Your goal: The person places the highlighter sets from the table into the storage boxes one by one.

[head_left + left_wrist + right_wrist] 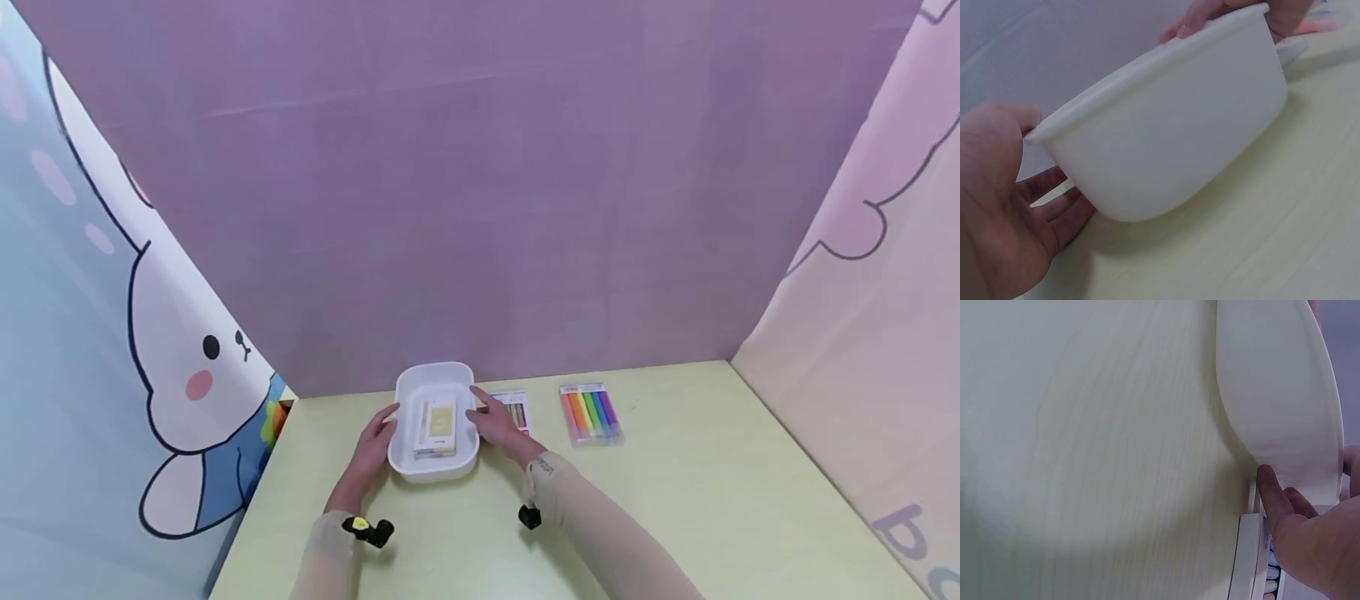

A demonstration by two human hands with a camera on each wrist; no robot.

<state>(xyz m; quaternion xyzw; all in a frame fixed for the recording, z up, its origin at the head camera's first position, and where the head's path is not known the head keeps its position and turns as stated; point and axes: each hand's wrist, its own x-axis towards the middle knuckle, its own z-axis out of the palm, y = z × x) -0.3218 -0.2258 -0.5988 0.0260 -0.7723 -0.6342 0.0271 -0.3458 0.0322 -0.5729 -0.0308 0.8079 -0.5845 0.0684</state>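
While fingers (1275, 497) hold tub (1172, 131), flat box (518, 412) lies beside.

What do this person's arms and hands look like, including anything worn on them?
The left sleeve and right sleeve are long and pale beige; the right has small dark lettering near the wrist, too small to read surely. The left hand and right hand are gloveless. A small black left camera with a yellow patch and a black right camera sit at the wrists.

On the right-hand backdrop (840, 400) stands a purple letter (900, 515) resembling "b", beside a cut-off one; print on the marker pack (591, 414), white box (437, 427) and right sleeve (611, 533) is too small to read.
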